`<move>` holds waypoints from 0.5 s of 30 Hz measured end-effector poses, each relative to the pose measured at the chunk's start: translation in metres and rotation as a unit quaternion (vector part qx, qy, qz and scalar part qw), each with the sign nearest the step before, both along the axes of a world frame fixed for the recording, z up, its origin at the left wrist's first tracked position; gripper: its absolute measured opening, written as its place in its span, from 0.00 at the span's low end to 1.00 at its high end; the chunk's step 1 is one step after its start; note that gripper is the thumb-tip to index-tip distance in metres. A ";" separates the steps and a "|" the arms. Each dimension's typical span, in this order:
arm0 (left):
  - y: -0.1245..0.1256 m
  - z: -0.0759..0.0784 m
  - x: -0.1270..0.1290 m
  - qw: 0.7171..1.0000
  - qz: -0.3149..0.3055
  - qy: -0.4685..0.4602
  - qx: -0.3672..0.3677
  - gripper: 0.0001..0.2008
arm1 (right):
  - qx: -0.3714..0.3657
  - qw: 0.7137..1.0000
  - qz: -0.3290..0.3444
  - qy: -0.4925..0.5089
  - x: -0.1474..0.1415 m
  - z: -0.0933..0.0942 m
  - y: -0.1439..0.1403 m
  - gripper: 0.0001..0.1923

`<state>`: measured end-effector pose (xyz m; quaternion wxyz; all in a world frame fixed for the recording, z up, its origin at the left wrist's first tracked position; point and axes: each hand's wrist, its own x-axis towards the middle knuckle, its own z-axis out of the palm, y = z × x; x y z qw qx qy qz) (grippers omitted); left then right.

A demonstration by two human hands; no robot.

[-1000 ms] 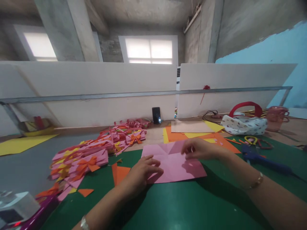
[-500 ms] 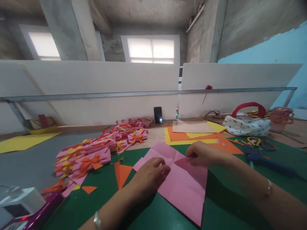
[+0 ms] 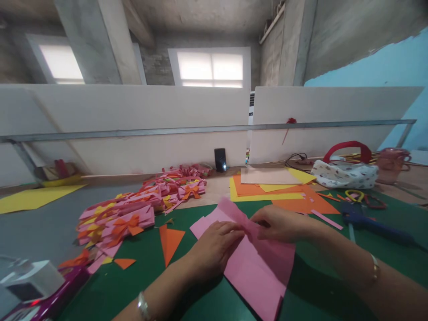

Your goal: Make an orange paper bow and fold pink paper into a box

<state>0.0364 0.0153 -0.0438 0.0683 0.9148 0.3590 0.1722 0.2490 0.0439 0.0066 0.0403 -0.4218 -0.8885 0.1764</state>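
A creased pink paper sheet (image 3: 259, 272) lies on the green mat (image 3: 214, 303) in front of me, partly folded up along its middle. My left hand (image 3: 214, 247) presses on the sheet's left part, fingertips pinching the raised fold. My right hand (image 3: 279, 223) pinches the same fold from the right, the two hands almost touching. An orange paper triangle (image 3: 171, 240) lies just left of the sheet.
A pile of pink paper pieces with orange bows (image 3: 133, 209) spreads at the left. Orange and yellow sheets (image 3: 267, 189) lie behind the hands. A blue glue gun (image 3: 371, 223), scissors (image 3: 359, 196), a patterned bag (image 3: 344, 171), a pink cup (image 3: 393, 165) and a phone (image 3: 220, 159) stand farther back.
The pink sheet turned from lying flat to diagonal, and its middle is now pinched up into a fold. Both hands moved closer together at the sheet's centre.
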 end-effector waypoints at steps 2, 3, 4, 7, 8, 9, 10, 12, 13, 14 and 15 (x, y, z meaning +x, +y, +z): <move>-0.001 0.000 0.001 1.000 0.009 -0.001 0.001 0.17 | -0.010 1.000 0.017 -0.001 -0.003 0.000 -0.005 0.07; -0.002 0.000 0.001 1.000 0.014 -0.001 0.001 0.17 | -0.013 1.000 0.024 -0.003 -0.004 0.001 -0.007 0.06; -0.003 0.000 0.000 1.000 0.021 -0.001 0.002 0.17 | -0.012 0.999 0.030 -0.006 -0.005 0.001 -0.009 0.06; -0.004 0.003 -0.001 0.999 0.041 -0.002 0.007 0.14 | -0.019 0.998 0.055 -0.014 -0.008 0.004 -0.012 0.08; -0.003 0.004 -0.002 0.999 0.045 -0.001 0.007 0.14 | -0.031 0.997 0.066 -0.016 -0.009 0.004 -0.012 0.09; -0.003 0.005 -0.003 0.999 0.043 0.001 0.006 0.13 | -0.047 0.996 0.077 -0.018 -0.010 0.004 -0.011 0.11; -0.002 0.006 -0.005 0.999 0.039 0.003 0.004 0.13 | -0.062 0.994 0.085 -0.018 -0.010 0.004 -0.011 0.13; 0.001 0.007 -0.007 0.999 0.035 0.004 0.001 0.12 | -0.081 0.993 0.086 -0.017 -0.012 0.002 -0.009 0.15; 0.002 0.007 -0.008 0.999 0.042 0.003 0.006 0.12 | -0.085 0.993 0.081 -0.016 -0.012 0.001 -0.009 0.15; 0.003 0.006 -0.009 0.998 0.058 0.001 0.017 0.10 | -0.085 0.993 0.077 -0.015 -0.013 0.000 -0.009 0.14; 0.004 0.005 -0.010 0.996 0.084 -0.005 0.035 0.09 | -0.078 0.994 0.074 -0.013 -0.013 -0.001 -0.008 0.13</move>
